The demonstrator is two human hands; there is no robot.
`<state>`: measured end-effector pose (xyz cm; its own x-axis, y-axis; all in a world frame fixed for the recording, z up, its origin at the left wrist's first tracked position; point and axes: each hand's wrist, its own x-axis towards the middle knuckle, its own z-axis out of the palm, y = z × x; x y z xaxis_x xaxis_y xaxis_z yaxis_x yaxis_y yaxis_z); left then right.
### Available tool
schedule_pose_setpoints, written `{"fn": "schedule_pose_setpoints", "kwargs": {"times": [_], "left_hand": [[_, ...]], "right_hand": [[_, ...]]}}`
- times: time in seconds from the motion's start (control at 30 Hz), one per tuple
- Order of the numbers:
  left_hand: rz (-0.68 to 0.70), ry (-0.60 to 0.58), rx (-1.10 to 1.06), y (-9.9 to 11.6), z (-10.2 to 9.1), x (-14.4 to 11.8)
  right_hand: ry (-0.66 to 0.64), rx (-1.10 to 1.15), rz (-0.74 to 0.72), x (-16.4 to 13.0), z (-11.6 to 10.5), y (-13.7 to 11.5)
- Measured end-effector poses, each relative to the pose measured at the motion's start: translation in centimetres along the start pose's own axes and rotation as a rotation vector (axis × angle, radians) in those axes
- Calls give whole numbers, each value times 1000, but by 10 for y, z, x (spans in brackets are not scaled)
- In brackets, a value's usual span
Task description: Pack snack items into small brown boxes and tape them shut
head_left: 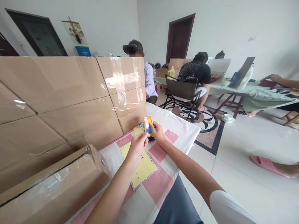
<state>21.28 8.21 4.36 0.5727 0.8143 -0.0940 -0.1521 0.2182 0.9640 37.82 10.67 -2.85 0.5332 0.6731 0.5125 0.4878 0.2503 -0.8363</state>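
While it hangs just above the checked cloth (161, 174) on our bench, the small orange packet (147, 125) sits pinched in our right hand (157, 132), fingers clamped on its edge. Our left hand (137, 146) closes loosely just beside it, nearly touching; cardboard boxes (70, 102) stand along the left, with a seated person (197, 74) beyond.

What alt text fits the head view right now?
Both hands, right hand and left hand, pinch a small orange packet above a checked cloth, beside taped cardboard panels. Other people sit at tables behind.
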Motion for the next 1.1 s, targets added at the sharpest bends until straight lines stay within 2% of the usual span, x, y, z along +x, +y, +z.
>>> {"fn": "schedule_pose_setpoints", "kwargs": {"times": [0.47,1.1], "left_hand": [[63,11,98,0,6,-6],[103,-19,187,-3,10,-11]], "right_hand": [[4,100,1,0,-6,-6],[-99,274,39,6,-2,10]]}}
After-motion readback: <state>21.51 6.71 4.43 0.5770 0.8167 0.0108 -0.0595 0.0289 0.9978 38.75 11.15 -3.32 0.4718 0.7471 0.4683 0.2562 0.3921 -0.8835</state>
